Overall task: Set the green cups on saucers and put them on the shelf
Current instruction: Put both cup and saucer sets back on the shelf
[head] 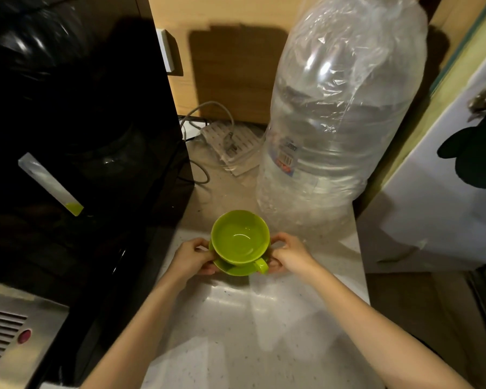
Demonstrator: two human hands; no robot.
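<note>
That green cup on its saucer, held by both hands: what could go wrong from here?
The green cup only sits loose on the saucer, and the left hand and right hand grip the saucer's edges, so a tilt could let the cup slide off. The big plastic-wrapped water bottle stands close behind, and the black appliance is at the left, so lifting carelessly might knock either.

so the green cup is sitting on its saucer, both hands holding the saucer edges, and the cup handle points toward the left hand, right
Not quite. In the head view the green cup does sit on its saucer, with the left hand and right hand holding the saucer edges, but the cup handle points toward the right hand, not the left.
</note>
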